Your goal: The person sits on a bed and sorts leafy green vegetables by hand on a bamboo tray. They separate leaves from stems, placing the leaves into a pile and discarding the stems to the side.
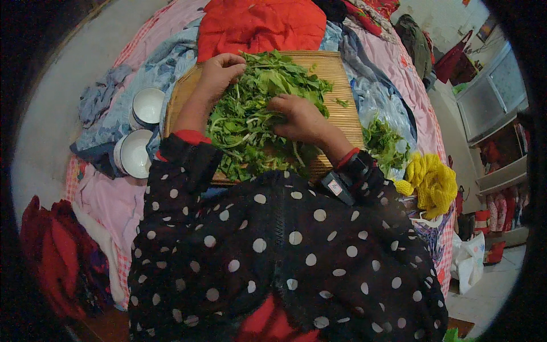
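A big loose heap of leafy greens, with pale stems showing among the leaves, lies on a tan slatted mat. At the heap's far left edge is my left hand, thumb and fingers bent together on some greens. My right hand is in the middle of the heap, its fingers curled closed around stems and leaves; the fingertips are partly hidden. A few leaf bits lie apart on the mat's right side.
Left of the mat stand two white bowls on blue patterned cloth. To the right, more greens lie by a clear plastic bag, with yellow knitted fabric nearer me. Red cloth covers the far side. Shelves stand at far right.
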Demonstrator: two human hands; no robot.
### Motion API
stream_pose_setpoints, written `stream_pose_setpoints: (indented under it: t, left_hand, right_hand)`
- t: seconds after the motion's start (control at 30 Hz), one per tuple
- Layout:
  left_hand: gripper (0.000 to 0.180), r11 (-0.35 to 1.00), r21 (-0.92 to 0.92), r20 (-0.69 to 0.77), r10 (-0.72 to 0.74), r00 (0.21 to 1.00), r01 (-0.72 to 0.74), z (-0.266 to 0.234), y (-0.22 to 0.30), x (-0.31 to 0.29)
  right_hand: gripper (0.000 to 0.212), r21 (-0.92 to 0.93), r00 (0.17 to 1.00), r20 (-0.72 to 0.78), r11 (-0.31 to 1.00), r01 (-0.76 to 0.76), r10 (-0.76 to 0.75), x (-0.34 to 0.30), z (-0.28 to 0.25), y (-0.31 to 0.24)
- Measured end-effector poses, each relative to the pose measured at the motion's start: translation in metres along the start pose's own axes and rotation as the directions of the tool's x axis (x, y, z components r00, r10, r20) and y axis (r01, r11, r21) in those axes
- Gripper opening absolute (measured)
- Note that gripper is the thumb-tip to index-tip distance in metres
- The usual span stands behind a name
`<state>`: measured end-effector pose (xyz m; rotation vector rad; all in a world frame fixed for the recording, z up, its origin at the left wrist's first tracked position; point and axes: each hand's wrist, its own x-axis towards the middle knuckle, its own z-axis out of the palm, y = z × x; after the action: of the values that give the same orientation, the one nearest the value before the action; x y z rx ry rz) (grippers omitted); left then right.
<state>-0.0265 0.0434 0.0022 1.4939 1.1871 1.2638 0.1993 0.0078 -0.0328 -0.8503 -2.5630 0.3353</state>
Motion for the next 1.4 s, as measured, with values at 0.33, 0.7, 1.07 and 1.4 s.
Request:
stream_pose_setpoints:
  t: [0.33,0.7,1.07,1.4]
  left_hand:
    - [0.012,0.984,-0.165,-0.046,-0.077,0.996,0.069,0.004,-0.035,0.024]
    - [0.012,0.933,-0.321,0.004,-0.167,0.986,0.159,-0.016,-0.048,0.057]
    - [0.011,0.883,-0.344,0.01,-0.337,0.942,0.32,-0.036,-0.065,0.09]
    - [0.011,0.91,-0.307,-0.093,-0.321,0.943,0.28,-0.021,-0.08,0.08]
  right_hand:
    - [0.046,0.184,0.926,0.36,0.964,-0.191,0.114,0.039,-0.041,0.0]
    - [0.057,-0.176,0.917,-0.27,0.922,-0.346,0.293,0.105,-0.005,0.066]
    - [0.046,-0.088,0.925,-0.206,0.936,-0.341,0.318,0.134,0.012,0.088]
    - [0.033,0.076,0.936,-0.248,0.968,-0.239,0.25,0.13,0.012,0.103]
